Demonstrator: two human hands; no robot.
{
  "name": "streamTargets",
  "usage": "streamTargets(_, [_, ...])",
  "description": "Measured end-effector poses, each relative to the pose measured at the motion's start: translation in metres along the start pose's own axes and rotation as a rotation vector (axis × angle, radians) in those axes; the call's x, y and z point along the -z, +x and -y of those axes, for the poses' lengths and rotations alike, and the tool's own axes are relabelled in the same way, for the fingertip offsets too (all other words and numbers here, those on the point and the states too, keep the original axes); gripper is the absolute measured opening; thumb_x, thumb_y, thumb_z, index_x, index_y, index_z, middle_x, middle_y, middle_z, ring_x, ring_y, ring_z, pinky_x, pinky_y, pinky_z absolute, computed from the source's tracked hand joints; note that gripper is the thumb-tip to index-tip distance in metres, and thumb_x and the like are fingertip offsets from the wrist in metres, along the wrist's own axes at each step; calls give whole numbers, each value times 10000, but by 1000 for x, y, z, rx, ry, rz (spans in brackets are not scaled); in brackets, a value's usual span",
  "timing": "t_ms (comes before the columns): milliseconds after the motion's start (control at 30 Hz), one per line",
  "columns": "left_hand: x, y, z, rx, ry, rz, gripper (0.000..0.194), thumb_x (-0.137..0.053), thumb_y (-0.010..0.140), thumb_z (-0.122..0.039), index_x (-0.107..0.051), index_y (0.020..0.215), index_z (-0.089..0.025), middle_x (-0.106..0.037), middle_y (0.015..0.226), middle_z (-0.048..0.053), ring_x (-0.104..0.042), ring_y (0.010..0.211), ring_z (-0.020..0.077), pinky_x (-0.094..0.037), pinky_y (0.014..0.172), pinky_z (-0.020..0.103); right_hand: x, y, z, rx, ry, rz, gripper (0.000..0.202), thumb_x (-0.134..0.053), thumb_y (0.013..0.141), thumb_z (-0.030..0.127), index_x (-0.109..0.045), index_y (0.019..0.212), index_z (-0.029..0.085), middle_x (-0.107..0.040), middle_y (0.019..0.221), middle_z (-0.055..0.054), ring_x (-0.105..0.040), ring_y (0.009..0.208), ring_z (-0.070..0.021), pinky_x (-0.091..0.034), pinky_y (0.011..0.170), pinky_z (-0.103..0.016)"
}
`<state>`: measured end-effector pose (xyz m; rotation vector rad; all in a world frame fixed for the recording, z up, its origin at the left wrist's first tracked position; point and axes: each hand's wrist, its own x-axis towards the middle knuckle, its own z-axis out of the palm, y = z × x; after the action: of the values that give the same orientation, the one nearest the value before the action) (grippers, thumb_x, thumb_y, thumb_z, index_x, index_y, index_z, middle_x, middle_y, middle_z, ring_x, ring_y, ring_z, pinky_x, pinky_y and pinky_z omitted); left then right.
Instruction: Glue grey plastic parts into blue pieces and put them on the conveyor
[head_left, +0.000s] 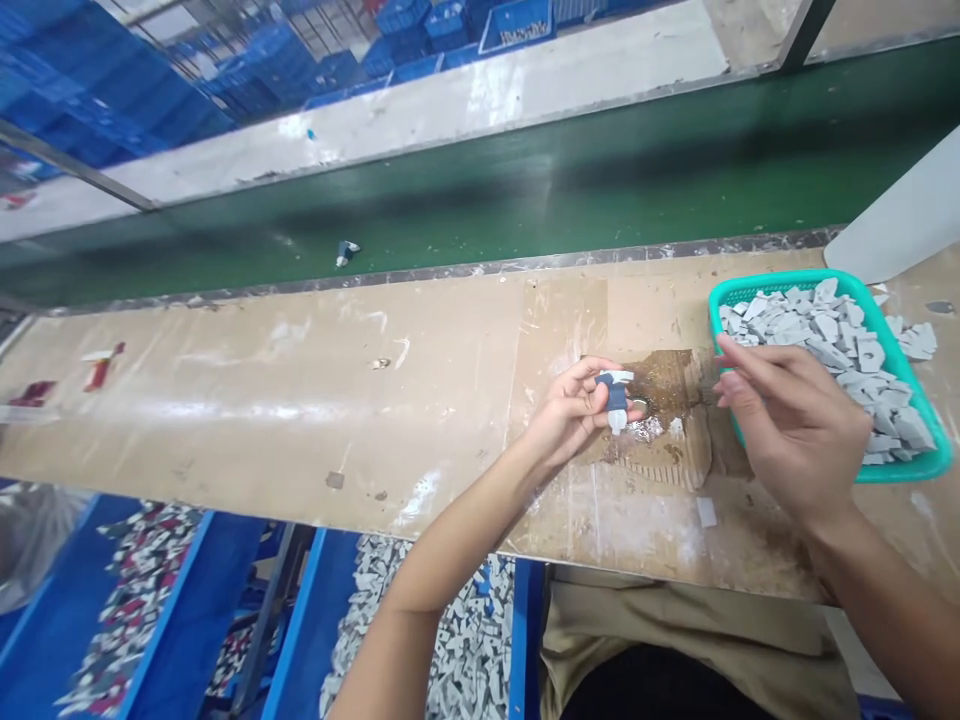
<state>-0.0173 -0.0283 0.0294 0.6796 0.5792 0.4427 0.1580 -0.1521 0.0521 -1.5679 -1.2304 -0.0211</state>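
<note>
Between the thumb and fingers of my left hand (pixel 564 418) is a small dark blue and white plastic piece (pixel 616 398), held above the worktop. My right hand (pixel 806 430) is closed in a pinch just to the right of it, in front of a green plastic basket (pixel 942 462). Whatever its fingertips hold, if anything, is too small to make out. Many light grey plastic pieces (pixel 821 322) fill the basket, partly hidden by the right hand. Under the left hand lies a wet, stained cardboard patch (pixel 694 455) on the worktop.
Beyond the cardboard-covered worktop (pixel 300 400) runs a green conveyor belt (pixel 480 205) with a small dark and white part (pixel 346 252) on it. Blue bins (pixel 300 610) of pieces stand below the front edge. A white cylindrical object (pixel 900 210) rises behind the basket.
</note>
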Motion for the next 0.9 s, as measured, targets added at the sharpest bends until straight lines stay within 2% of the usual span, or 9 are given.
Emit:
streamTargets(133, [4, 1, -1, 36, -73, -64, 321, -766, 626, -132, -618, 906, -184, -606, 715, 1, -673, 703, 167, -604, 794, 361, 1, 2, -3, -43, 16, -51, 440, -660, 890, 159, -691, 1243, 421, -711, 953, -3, -685, 773, -176, -573, 701, -378])
streamTargets(300, [6, 1, 0, 43, -91, -50, 331, -767, 622, -125, -624, 916, -182, -606, 704, 1, -669, 680, 162, -606, 739, 326, 2, 3, -6, -95, -11, -66, 400, -656, 896, 183, -702, 1235, 390, -716, 956, -18, -681, 792, -177, -566, 722, -381])
streamTargets(500, [8, 5, -4, -57, -98, -97, 460, -799, 665, -158, -671, 1105, -194, -662, 883, 25, -649, 773, 138, -570, 780, 273, 5, 8, -11, -50, -67, -156, 421, -682, 870, 196, -698, 1233, 408, -723, 924, -24, -678, 749, -184, -540, 662, -365])
streamTargets(600, [12, 10, -8, -126, -122, -77, 296, -801, 689, -151, -700, 967, -155, -667, 912, 48, -624, 807, 120, -545, 775, 236, 10, 13, -18, -13, -124, -215, 427, -696, 854, 200, -704, 1232, 401, -729, 897, -37, -679, 767, -198, -519, 664, -356])
streamTargets(667, [13, 13, -11, -141, -169, -71, 205, -796, 701, -127, -703, 883, -130, -680, 943, 70, -613, 790, 104, -535, 734, 199, 17, 16, -28, -16, -223, -202, 389, -688, 855, 229, -729, 1213, 376, -728, 867, -38, -668, 728, -196, -504, 644, -348])
streamTargets(733, [14, 14, -14, -115, -233, -69, 181, -780, 727, -102, -708, 893, -112, -683, 980, 89, -601, 745, 83, -519, 667, 163, 25, 17, -42, -42, -392, -104, 309, -665, 857, 286, -780, 1142, 320, -712, 807, -37, -627, 626, -188, -482, 596, -351])
streamTargets(800, [14, 16, -16, -77, -275, -84, 145, -742, 787, -98, -703, 927, -99, -671, 957, 96, -578, 682, 64, -497, 596, 142, 33, 16, -56, -72, -597, 67, 294, -625, 841, 377, -816, 1032, 261, -687, 775, -54, -593, 579, -212, -454, 549, -372])
streamTargets(833, [15, 17, -17, -56, -284, -103, 108, -712, 827, -102, -695, 934, -98, -662, 928, 93, -570, 657, 58, -490, 575, 137, 36, 15, -62, -68, -653, 197, 323, -589, 846, 410, -820, 977, 225, -690, 830, -85, -623, 645, -239, -464, 561, -379])
streamTargets(900, [19, 19, -18, -25, -284, -171, 38, -638, 893, -96, -672, 908, -102, -638, 844, 77, -559, 612, 52, -483, 545, 129, 40, 12, -68, -59, -720, 433, 394, -505, 876, 399, -801, 1009, 176, -686, 943, -134, -647, 849, -298, -507, 697, -404])
